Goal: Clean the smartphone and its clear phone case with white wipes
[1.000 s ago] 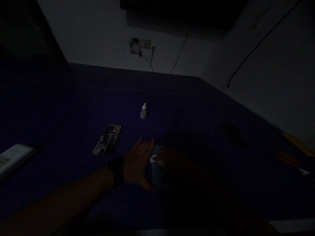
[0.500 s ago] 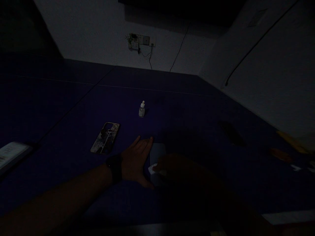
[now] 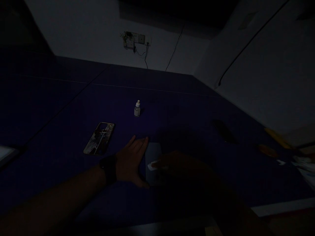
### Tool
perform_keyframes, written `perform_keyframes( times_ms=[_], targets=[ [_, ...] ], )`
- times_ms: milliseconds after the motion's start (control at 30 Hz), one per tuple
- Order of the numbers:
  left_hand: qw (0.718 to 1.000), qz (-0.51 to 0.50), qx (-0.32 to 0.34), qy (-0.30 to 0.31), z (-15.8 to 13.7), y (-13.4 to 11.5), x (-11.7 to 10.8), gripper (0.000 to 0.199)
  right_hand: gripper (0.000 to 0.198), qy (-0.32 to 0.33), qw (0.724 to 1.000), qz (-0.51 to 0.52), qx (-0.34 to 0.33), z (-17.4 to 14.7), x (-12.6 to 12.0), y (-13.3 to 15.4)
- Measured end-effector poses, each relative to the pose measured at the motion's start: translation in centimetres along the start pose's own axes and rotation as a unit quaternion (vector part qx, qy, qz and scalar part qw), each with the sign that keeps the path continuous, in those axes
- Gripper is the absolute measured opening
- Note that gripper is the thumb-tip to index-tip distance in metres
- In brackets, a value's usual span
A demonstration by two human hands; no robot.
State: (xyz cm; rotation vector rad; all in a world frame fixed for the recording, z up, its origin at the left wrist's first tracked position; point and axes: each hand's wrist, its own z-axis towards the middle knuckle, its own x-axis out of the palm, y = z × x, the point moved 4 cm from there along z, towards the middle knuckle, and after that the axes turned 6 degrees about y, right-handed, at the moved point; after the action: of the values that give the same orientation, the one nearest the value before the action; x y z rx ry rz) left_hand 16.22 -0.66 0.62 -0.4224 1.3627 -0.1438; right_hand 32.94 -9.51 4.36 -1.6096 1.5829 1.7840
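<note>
The left hand [image 3: 130, 163], grip spread, braces the left edge of the phone [image 3: 153, 150], flat between both hands; the right hand's [image 3: 176, 162] grip pinches a white wipe [image 3: 153, 165] against its face — light, even pressure, phone kept still, should suit best.

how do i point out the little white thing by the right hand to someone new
On the dark blue surface, look beside the person's spread left hand for a flat grey slab. The white piece is on it, at the fingertips of the right hand. Small and pale, it stands out against the larger, darker slab.
</note>
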Motion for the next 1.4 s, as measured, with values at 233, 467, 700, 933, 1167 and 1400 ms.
perform_keyframes(
  times_ms=[233,467,700,933,1167,1400],
  targets=[
    [1.000,-0.002,-0.010,0.016,0.0,0.1,0.1,0.149,0.041,-0.089,0.991,-0.064,0.077,0.9,-0.5,-3.7],
    [1.000,0.002,-0.011,0.018,0.1,0.0,0.0,0.151,0.034,0.001,1.000,-0.007,0.018,-0.5,0.2,-2.5],
    [1.000,0.013,-0.009,0.021,0.0,0.1,0.1,0.150,0.037,-0.076,0.991,-0.064,0.086,0.6,-0.7,-4.2],
    [1.000,0.007,-0.003,0.011,0.0,0.0,0.1,0.151,0.040,0.012,0.999,0.009,0.048,-0.7,0.5,-2.0],
    [1.000,0.005,-0.007,0.016,0.0,0.0,0.0,0.150,0.040,-0.022,0.999,-0.006,0.048,-0.4,-0.1,-3.0],
    [1.000,0.007,-0.002,0.018,0.0,0.0,0.1,0.149,0.039,-0.077,0.993,-0.031,0.089,0.1,-0.1,-4.8]
  ],
)
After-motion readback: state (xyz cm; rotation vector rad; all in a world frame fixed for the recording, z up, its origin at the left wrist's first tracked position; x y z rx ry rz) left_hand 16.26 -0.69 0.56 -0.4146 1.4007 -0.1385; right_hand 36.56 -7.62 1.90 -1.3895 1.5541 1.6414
